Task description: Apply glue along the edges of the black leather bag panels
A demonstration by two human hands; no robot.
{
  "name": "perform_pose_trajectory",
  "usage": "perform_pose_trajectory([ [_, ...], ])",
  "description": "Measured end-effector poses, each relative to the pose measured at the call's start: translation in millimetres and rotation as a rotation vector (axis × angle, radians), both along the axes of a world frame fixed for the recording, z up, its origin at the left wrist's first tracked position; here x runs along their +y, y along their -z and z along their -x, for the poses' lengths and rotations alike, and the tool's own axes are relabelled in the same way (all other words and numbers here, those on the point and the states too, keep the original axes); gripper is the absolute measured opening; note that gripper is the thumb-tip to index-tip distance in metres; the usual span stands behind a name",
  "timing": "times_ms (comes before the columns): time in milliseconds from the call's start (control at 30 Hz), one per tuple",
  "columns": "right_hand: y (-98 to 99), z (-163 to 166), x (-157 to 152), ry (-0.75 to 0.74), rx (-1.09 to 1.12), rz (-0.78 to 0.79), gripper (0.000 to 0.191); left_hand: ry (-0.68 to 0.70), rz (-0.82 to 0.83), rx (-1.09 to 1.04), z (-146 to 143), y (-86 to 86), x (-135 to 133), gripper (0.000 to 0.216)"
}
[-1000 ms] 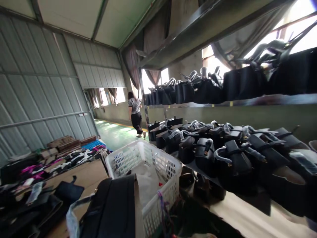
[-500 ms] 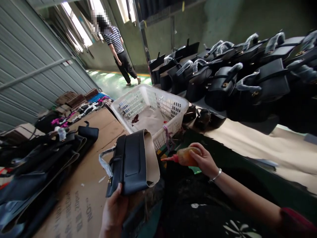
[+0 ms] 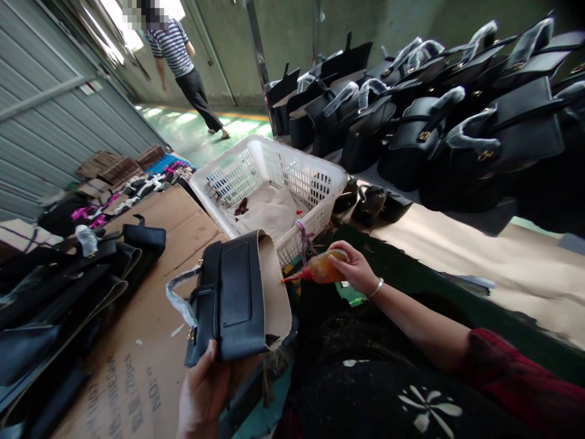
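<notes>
Black leather handbag piece [image 3: 235, 299]: near centre, over the brown cardboard sheet [image 3: 150, 341], tan lining edge turned right.
Left hand [image 3: 203, 390]: I have it clasped under the piece's near edge, thumb on the black face.
Glue bottle, amber squeeze type with red nozzle [image 3: 315, 269]: nozzle tip just at the lining edge.
Right hand [image 3: 356, 268]: wrapped around the bottle, silver bangle at the wrist.
White plastic basket [image 3: 320, 183]: far side, just beyond both hands.
Risk: I judge a hard squeeze could smear glue onto the black face; a loose left grip could tilt the piece.
</notes>
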State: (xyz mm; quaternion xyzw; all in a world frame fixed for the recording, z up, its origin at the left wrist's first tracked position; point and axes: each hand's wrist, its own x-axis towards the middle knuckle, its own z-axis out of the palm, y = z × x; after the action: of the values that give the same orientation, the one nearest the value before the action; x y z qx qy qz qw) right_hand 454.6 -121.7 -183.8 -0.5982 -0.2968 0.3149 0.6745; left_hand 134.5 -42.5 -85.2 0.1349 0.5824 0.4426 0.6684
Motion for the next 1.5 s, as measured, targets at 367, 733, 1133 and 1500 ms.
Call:
perform_pose_trajectory([
  [367, 9.7, 2.7, -26.4, -0.085, 0.020, 0.070, 0.035, 0.043, -0.074, 0.118, -8.0, -2.4, -0.8, 0.030],
  [733, 13.8, 4.9, -4.3, 0.022, 0.142, 0.022, 0.037, 0.092, -0.116, 0.111, -2.3, 4.1, -1.5, 0.029],
  [1133, 19.2, 19.2, -30.6, -0.101, 0.184, 0.103, 0.038, 0.083, -0.119, 0.097, -9.1, 0.4, -5.7, 0.029],
  [1500, 21.1, 16.8, -41.5, -0.007, 0.119, 0.108, 0.035, 0.132, -0.186, 0.129, -3.5, 7.1, -8.8, 0.033],
])
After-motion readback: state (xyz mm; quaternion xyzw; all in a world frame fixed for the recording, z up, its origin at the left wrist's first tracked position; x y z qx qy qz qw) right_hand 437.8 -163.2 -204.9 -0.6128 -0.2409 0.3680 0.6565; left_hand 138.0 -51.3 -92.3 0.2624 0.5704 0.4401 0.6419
